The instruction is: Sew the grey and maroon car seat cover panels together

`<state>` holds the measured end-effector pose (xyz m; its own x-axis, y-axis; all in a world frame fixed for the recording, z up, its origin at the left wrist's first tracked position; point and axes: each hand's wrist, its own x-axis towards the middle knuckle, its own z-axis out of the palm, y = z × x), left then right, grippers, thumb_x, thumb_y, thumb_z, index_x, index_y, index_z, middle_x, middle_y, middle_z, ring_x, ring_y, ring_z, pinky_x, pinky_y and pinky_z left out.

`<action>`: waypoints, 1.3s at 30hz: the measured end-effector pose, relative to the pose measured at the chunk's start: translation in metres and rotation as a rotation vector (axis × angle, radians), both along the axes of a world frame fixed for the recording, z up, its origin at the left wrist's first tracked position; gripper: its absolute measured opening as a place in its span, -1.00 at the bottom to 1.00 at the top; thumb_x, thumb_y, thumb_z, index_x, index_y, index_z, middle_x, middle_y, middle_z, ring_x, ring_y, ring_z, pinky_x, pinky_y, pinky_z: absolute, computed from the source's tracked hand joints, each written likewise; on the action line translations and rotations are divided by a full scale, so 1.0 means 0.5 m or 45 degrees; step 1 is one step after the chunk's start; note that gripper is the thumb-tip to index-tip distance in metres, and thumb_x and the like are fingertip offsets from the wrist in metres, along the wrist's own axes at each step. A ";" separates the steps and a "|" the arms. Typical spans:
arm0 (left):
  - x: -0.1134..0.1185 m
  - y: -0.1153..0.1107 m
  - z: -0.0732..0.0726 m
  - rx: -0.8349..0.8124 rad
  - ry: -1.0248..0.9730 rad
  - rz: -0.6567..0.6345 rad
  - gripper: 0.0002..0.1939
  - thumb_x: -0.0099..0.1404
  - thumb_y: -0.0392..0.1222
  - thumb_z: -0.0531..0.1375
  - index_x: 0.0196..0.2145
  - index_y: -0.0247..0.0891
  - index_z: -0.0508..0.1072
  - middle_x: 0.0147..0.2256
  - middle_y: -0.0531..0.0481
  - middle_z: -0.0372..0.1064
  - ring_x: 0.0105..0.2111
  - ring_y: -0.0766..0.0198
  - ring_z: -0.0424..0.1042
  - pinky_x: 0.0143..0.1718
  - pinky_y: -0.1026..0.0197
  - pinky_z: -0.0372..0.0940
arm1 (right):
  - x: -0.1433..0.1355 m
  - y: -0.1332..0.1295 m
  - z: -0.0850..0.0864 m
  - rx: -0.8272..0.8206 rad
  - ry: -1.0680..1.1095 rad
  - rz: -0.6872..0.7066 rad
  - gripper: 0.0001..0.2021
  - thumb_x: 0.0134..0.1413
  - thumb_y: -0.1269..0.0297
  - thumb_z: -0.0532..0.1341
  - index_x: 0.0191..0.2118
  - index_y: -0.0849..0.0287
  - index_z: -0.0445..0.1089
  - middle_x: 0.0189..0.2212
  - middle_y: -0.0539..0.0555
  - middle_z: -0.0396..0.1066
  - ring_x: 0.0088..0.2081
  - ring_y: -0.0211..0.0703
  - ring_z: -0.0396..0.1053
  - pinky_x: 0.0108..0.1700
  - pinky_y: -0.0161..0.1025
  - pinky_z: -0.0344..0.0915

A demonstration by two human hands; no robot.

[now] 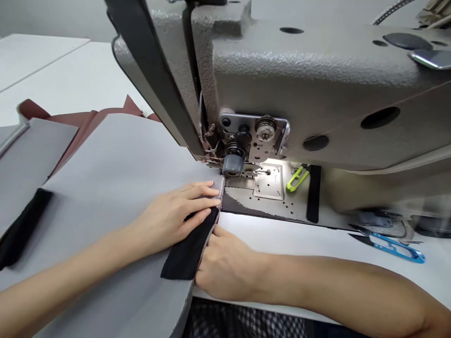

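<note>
A large grey fabric panel point(134, 159) lies under the head of a sewing machine point(299, 65), its right edge running toward the presser area. My left hand point(176, 211) rests flat on the panel near that edge, fingers stretched out. A black fabric strip point(190, 249) lies along the edge, partly beneath my left thumb. At the edge beside the strip, my right hand point(225, 263) is closed on the panel, its fingertips mostly hidden under the fabric. Reddish-brown fabric point(81, 122) shows beneath the grey at the back.
Yellow-green thread snips point(298, 179) lie on the machine bed next to a black strip point(314, 195). Blue thread snips point(396, 246) lie on the white table point(282, 234) at the right. Another black strip point(23, 230) lies on the fabric at the left.
</note>
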<state>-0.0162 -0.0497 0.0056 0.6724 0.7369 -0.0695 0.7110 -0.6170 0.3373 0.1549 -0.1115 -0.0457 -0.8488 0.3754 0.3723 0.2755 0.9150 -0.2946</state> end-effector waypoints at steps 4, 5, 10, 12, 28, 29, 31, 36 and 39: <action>-0.001 0.017 -0.004 -0.028 -0.005 -0.014 -0.62 0.46 0.00 -0.04 0.02 -0.03 0.51 0.13 0.06 0.34 0.21 0.11 0.26 0.19 0.05 0.29 | -0.002 0.015 0.000 0.043 0.008 -0.062 -0.83 0.10 0.48 0.21 -0.46 0.16 0.47 -0.43 0.07 0.46 -0.22 0.04 0.36 0.13 0.12 0.14; 0.000 0.021 -0.004 -0.034 -0.004 -0.013 -0.62 0.46 0.00 -0.04 0.02 -0.04 0.51 0.13 0.06 0.33 0.21 0.11 0.25 0.21 0.05 0.27 | -0.002 0.018 0.000 0.053 0.010 -0.079 -0.83 0.10 0.48 0.21 -0.46 0.17 0.47 -0.43 0.07 0.46 -0.21 0.05 0.36 0.14 0.11 0.14; 0.004 0.039 -0.005 -0.021 0.001 -0.018 -0.61 0.47 0.00 -0.05 0.00 -0.05 0.51 0.13 0.06 0.34 0.23 0.11 0.21 0.20 0.06 0.25 | -0.001 0.032 -0.002 0.069 -0.005 -0.126 -0.83 0.17 0.47 0.14 -0.34 0.22 0.49 -0.37 0.14 0.49 -0.17 0.04 0.38 0.05 0.02 0.26; 0.006 0.046 -0.006 -0.011 -0.005 -0.024 -0.61 0.47 -0.01 -0.05 0.00 -0.07 0.52 0.13 0.05 0.34 0.22 0.12 0.22 0.20 0.07 0.25 | -0.002 0.038 -0.005 0.058 -0.015 -0.141 -0.81 0.19 0.48 0.12 -0.32 0.24 0.49 -0.36 0.15 0.50 -0.16 0.02 0.38 0.03 -0.01 0.28; 0.019 0.084 -0.010 0.101 -0.053 -0.064 -0.67 0.44 -0.13 0.00 -0.01 -0.13 0.51 -0.01 -0.01 0.40 0.03 0.14 0.29 0.16 0.01 0.20 | 0.011 0.073 -0.013 0.081 -0.028 -0.181 -0.83 0.16 0.48 0.15 -0.30 0.25 0.51 -0.28 0.18 0.52 -0.11 0.03 0.39 0.15 0.02 0.24; 0.020 0.082 -0.014 0.136 -0.067 -0.059 -0.68 0.44 -0.14 0.00 -0.02 -0.16 0.50 0.00 -0.02 0.40 0.03 0.14 0.29 0.14 0.02 0.21 | 0.015 0.067 -0.006 0.127 -0.017 -0.159 -0.83 0.15 0.47 0.15 -0.33 0.24 0.50 -0.30 0.17 0.51 -0.15 0.03 0.39 0.12 0.03 0.25; 0.020 0.074 -0.019 0.236 -0.098 -0.064 -0.70 0.45 -0.16 -0.01 -0.07 -0.20 0.50 -0.01 -0.03 0.41 0.03 0.15 0.28 0.11 0.05 0.23 | 0.022 0.052 0.009 0.243 0.004 -0.095 -0.82 0.13 0.49 0.14 -0.40 0.25 0.48 -0.38 0.17 0.48 -0.23 0.03 0.38 0.08 0.06 0.26; 0.016 0.036 -0.013 0.401 -0.008 -0.155 -0.70 0.46 -0.19 -0.02 -0.09 -0.19 0.51 -0.08 0.00 0.47 -0.09 0.17 0.34 -0.05 0.07 0.24 | 0.019 0.022 0.018 0.319 0.043 -0.148 -0.79 0.08 0.53 0.11 -0.45 0.25 0.46 -0.49 0.16 0.43 -0.30 0.03 0.38 0.10 0.08 0.25; 0.011 0.017 -0.004 0.373 0.028 -0.160 -0.67 0.46 -0.20 -0.03 0.02 -0.20 0.46 0.02 -0.01 0.42 -0.02 0.16 0.33 0.01 0.07 0.21 | 0.008 0.017 0.006 0.273 0.018 -0.189 -0.80 0.08 0.52 0.11 -0.42 0.26 0.47 -0.46 0.17 0.44 -0.26 0.05 0.39 0.16 0.10 0.22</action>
<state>-0.0105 -0.0411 0.0034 0.7604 0.6387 0.1181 0.6279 -0.7693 0.1178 0.1590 -0.1032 -0.0427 -0.7846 0.4069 0.4678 0.4088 0.9068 -0.1031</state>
